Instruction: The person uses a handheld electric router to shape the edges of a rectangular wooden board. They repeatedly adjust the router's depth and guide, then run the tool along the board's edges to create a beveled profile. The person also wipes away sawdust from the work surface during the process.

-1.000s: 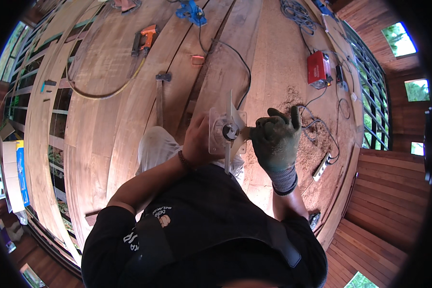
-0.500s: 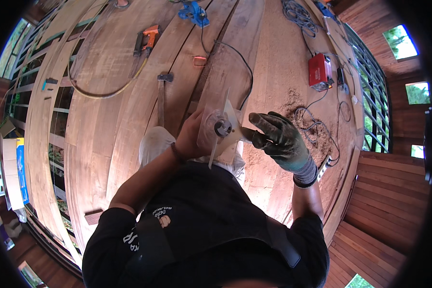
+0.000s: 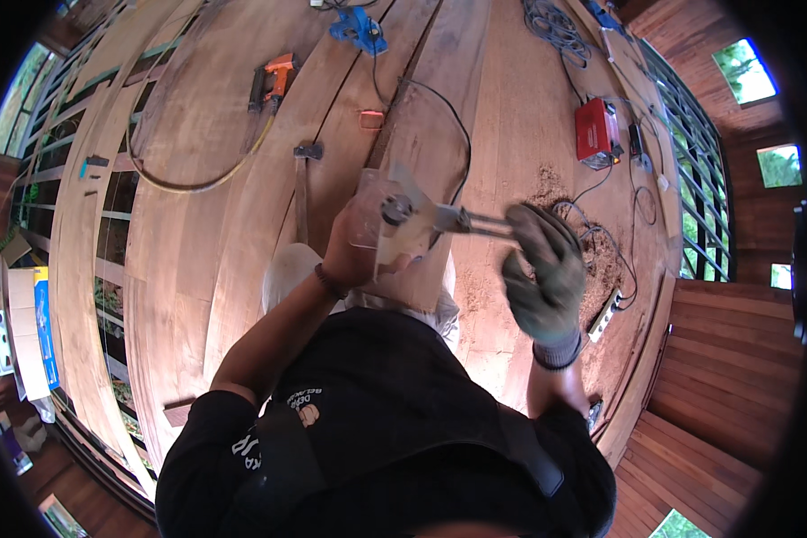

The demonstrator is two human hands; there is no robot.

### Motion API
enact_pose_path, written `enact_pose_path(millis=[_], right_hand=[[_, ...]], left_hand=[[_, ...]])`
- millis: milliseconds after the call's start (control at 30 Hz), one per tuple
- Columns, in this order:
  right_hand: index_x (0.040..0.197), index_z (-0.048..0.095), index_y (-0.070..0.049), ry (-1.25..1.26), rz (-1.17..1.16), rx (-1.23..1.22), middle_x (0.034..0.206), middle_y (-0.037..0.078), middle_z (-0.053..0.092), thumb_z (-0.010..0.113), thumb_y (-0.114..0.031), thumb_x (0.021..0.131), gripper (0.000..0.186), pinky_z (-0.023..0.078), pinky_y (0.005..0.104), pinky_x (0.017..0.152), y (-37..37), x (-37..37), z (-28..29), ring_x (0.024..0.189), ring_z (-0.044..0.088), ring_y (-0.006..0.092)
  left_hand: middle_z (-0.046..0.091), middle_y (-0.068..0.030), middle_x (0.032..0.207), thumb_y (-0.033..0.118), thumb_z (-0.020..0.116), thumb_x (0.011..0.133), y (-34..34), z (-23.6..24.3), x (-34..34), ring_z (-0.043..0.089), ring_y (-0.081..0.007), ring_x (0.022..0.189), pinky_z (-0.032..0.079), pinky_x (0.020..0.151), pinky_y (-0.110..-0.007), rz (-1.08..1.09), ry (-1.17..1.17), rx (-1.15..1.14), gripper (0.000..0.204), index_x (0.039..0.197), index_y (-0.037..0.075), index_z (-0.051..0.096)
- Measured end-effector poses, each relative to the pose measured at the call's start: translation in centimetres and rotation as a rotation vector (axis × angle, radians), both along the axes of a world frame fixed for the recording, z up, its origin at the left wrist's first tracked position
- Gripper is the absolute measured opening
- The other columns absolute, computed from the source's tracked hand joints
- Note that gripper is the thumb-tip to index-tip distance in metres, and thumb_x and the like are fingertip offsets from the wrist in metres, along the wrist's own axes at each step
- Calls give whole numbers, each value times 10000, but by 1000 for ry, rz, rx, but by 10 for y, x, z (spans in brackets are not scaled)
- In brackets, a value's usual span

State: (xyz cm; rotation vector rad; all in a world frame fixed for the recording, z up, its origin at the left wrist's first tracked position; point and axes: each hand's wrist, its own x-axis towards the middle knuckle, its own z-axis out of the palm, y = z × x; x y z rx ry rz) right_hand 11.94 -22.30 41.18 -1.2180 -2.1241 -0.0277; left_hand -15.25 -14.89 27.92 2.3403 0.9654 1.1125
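Head view, looking down over a person's dark-shirted shoulders onto a wide plank floor (image 3: 242,260). Bare left hand (image 3: 354,255) is closed round a clear plastic base plate (image 3: 387,220), held tilted at chest level above the boards; a round metal fitting sits at the plate's centre. Gloved right hand (image 3: 542,273), fingers curled, grips the end of a metal wrench (image 3: 475,221) whose other end meets the plate's centre fitting; glove partly motion-blurred, so exact finger grip is unclear. Plate and wrench lie between the two hands, approx. mid-frame. On floor beyond: hammer (image 3: 302,184) just past the left hand; orange nail gun (image 3: 273,79) w/ hose, upper left; blue power tool (image 3: 357,27) at top; red box-shaped unit (image 3: 598,132) upper right, w/ cables and sawdust near it; white power strip (image 3: 605,314) right of the glove.
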Motion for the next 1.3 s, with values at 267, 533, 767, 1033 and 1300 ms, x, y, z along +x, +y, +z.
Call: enact_pose_path(millis=[267,533,767,1033,1300], right_hand=[[1427,559,45,1519,342,-1506,1305,228,677,473,-754,970,925,503,447,1069,-33,-24,-92,1229,659,315],[1409,545,-94,2219,714,-1147,1354,103,611,564,-621,1010,661,459,424,1127,14,-31,-107,1243,582,249],[1555,398,-83,2284,669,-1187,1484,151,538,621,-616,984,812,448,485,1157,23,-26,-55,1336,558,316],[1547,392,-50,1810,400,-1199,1445,185,578,738,-537,929,860,470,510,1132,31,12,-68,1311,589,341],[1566,340,-21,1902,346,-838,1447,211,571,855,-466,832,1001,449,560,1143,3,37,-93,1347,555,415]], left_hand=[[641,-135,1297,234,862,800,18,45,22,669,-303,1149,502,1057,-430,-209,-413,-251,622,1330,46,596],[546,-83,1491,345,822,831,36,95,58,372,-346,1503,167,1272,-583,-441,-54,82,580,1344,160,623],[414,-109,1637,263,774,879,46,121,45,303,-405,1541,267,1239,-595,-566,-98,110,435,1308,277,701],[383,-142,1647,296,747,914,40,105,44,347,-392,1524,328,1228,-554,-412,230,350,534,1433,282,624],[701,-194,1216,466,749,941,18,-54,-33,670,-293,1133,511,1008,-393,237,472,-1246,672,1300,-81,594]])
